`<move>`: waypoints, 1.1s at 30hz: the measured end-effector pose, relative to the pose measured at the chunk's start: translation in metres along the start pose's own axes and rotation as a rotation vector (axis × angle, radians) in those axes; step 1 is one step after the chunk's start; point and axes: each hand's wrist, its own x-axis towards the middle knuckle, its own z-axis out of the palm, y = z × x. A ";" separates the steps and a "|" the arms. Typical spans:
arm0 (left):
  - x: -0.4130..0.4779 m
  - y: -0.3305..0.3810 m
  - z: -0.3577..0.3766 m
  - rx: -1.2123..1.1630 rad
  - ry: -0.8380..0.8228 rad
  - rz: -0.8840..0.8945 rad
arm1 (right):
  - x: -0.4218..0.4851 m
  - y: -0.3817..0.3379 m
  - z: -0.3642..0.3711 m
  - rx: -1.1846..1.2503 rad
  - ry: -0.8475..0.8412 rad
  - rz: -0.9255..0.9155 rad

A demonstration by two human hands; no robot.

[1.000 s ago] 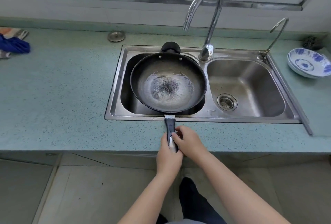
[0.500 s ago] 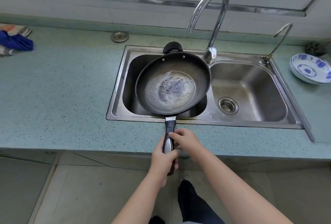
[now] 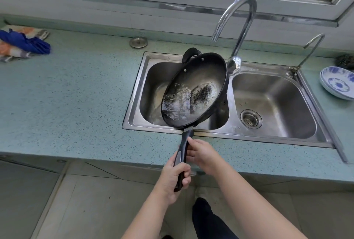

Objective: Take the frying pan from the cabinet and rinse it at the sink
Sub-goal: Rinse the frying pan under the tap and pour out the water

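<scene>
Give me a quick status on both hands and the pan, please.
Left hand grips pan handle; right hand touches it. Frying pan tilted over left basin, water pooled at low edge. Faucet close behind right rim.

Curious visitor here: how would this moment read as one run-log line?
frying pan tilted over left sink basin, water pooled low | left hand grips handle | right hand touches handle | faucet: no stream
</scene>
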 end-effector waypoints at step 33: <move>-0.005 0.034 0.006 0.922 0.361 0.114 | 0.004 -0.013 0.027 0.083 -0.040 0.062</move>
